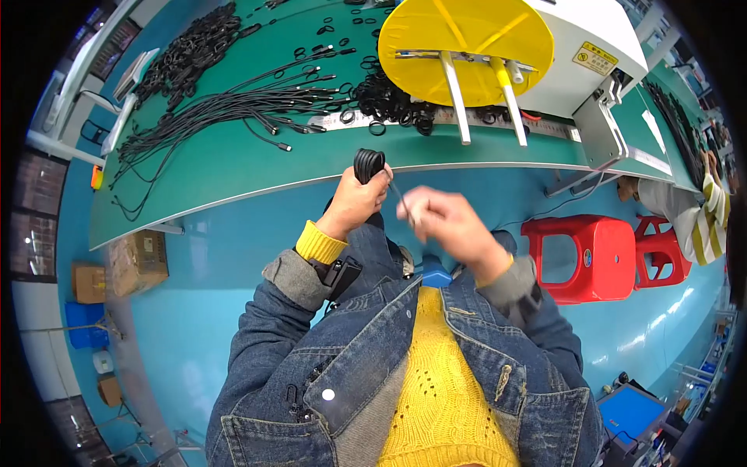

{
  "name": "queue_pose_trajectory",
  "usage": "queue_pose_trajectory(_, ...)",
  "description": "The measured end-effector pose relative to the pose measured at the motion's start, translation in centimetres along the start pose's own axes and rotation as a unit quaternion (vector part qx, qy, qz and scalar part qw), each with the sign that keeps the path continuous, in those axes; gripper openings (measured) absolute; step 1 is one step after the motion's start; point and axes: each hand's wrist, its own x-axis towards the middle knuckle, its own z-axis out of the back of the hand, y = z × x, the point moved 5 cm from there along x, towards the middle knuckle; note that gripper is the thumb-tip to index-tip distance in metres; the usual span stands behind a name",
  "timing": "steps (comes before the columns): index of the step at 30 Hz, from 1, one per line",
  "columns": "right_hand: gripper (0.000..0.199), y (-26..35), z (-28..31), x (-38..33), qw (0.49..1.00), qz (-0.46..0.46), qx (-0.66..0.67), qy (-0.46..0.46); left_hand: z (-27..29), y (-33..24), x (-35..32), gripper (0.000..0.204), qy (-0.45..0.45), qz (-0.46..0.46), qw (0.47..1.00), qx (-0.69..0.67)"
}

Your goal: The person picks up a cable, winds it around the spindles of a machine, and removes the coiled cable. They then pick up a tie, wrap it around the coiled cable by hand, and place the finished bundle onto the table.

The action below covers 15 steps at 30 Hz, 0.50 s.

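Observation:
My left hand (356, 202) is closed round a bundled coil of black cable (368, 163), held upright just off the table's near edge. To its right my right hand (451, 224) is smeared by motion, its fingers pinched together. A thin dark stretch of the cable runs from the coil down to those fingers. Beyond the hands, on the green table (257, 175), lies a loose bunch of straight black cables (226, 113) with metal plug ends. A heap of small black rings (393, 101) sits right of that bunch.
A machine with a yellow disc (420, 47) and white rods overhangs the table's front. Black items form a pile (191, 54) at the far left. Red plastic stools (595, 257) stand to my right; a person's striped sleeve (714, 214) shows beyond. Cardboard boxes (138, 261) are at left.

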Motion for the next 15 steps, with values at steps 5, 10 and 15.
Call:
queue_pose_trajectory(5, 0.016, -3.4, 1.6, -4.2, 0.978, -0.195, 0.074, -0.023, -2.2, 1.1, -0.9, 0.007, 0.078, 0.038, 0.996, 0.012)
queue_pose_trajectory(10, 0.021, 1.8, 4.3, -3.5, 0.980, -0.148, -0.072, -0.110, -4.9, 1.9, -2.2, 0.008, 0.167, 0.089, 0.976, 0.106)
queue_pose_trajectory(15, 0.047, 4.7, 2.1, -1.8, 0.886, 0.051, -0.461, -0.033, -6.3, 1.7, -2.8, 0.011, 0.169, 0.076, 0.962, 0.202)
